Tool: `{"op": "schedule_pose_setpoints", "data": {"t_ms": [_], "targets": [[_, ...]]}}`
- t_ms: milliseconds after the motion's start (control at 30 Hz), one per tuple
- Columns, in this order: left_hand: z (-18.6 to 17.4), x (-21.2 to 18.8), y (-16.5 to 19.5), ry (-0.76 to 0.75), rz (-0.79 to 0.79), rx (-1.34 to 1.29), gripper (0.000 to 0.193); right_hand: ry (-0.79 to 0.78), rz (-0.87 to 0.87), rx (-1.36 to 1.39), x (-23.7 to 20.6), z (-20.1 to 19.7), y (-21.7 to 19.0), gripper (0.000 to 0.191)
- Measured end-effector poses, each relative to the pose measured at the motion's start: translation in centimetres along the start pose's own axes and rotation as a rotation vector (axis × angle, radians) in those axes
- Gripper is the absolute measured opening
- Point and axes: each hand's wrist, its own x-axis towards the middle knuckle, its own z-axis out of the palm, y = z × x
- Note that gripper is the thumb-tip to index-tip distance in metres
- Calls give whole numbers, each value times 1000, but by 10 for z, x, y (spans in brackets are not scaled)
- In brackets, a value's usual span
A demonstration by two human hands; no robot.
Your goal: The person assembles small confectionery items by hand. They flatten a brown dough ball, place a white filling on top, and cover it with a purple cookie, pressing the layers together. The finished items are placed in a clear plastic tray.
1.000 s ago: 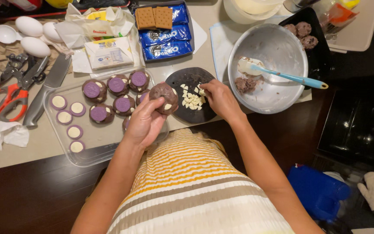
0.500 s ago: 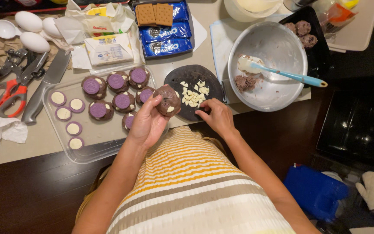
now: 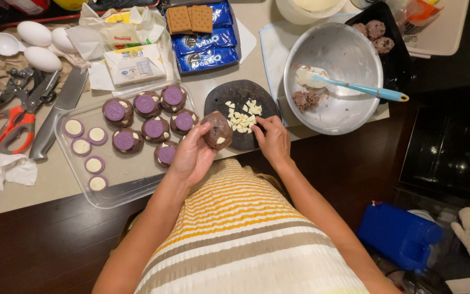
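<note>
Left hand: fingers clamped on a brown dough ball studded with white chips, held above the counter at the 7 o'clock rim of the dark round plate. Right hand: fingers pinched together at the plate's 4 o'clock edge, touching the white chopped pieces. Clear tray of purple-topped dough rounds lies at 9 o'clock from the ball. Steel bowl with a blue spatula sits at 2 o'clock.
</note>
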Motion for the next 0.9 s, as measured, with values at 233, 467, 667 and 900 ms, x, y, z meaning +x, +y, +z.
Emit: {"op": "schedule_pose_setpoints", "data": {"t_ms": [233,467,667,900], "targets": [[-10,7,-8,2,-29,42,45,-31,103,230,6,1,4,17],[-18,14,0,-54,-163,210,58,-97,188,871,10,-11,18,12],[-17,27,11,-128,-411,454,76,-332,-51,1135,24,-51,4,8],[-4,35,13,-138,-489,683,76,-647,25,848,45,-68,-41,16]]}}
